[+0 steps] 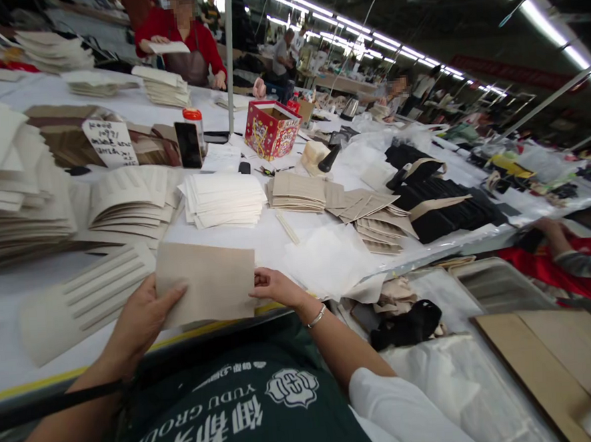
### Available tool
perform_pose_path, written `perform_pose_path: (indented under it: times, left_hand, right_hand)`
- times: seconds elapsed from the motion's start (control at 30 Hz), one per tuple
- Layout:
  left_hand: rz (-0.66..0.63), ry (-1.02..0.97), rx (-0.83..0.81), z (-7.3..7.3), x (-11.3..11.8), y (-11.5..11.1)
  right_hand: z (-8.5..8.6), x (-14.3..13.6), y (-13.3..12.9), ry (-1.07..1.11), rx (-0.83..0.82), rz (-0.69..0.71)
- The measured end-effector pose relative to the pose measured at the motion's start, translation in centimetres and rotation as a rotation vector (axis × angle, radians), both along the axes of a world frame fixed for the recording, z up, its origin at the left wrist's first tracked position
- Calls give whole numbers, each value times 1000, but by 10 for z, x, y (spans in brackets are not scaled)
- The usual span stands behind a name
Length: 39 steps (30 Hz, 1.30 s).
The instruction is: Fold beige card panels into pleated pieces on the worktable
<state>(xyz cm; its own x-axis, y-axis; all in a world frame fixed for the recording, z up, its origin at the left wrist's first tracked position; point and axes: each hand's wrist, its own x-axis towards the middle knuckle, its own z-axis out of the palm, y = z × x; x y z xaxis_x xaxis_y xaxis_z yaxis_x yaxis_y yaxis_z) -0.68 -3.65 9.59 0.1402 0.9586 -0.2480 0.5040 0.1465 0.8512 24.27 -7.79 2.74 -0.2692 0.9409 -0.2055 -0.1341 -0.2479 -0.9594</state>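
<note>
A flat beige panel (pixel 206 280) is held up over the table's front edge. My left hand (pixel 144 317) grips its left side, thumb on the front face. At its right edge my right hand (pixel 274 285) is closed, fingers curled against the border. Beneath and left of it lies a larger cream piece with raised parallel strips (pixel 97 293). Just behind the panel sits a stack of white sheets (pixel 224 199), with a stack of beige pieces (pixel 298 191) to its right. Fanned beige pieces (pixel 372 216) lie farther right.
Tall stacks of cream pieces (pixel 18 191) stand at the left. Behind are a phone (pixel 188 145), a red patterned box (pixel 271 130) and a metal pole (pixel 230 65). A person in red (pixel 205 46) works across the table. Black bags (pixel 445 205) lie right; below them, a bin (pixel 499 282).
</note>
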Motion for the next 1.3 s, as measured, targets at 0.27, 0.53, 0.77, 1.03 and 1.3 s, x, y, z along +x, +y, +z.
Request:
perform_pose_path:
  times: [0.27,0.53,0.77,1.03,1.3]
  left_hand:
    - [-56,67,6,3,-1,-2]
    - [-124,399,110,-30,13,-5]
    - [-70,396,174,-59,13,-1]
    - [-125,483,113,-55,17,0]
    - [-127,506,91,-51,21,-3]
  right_hand:
    - [18,17,16,-420,163,-53]
    - [10,30,9,-749,156,-38]
    - [0,38,12,-821,202,62]
    - [-8,38,14,-968,228,116]
    - [-14,41,11,-1016,259,122]
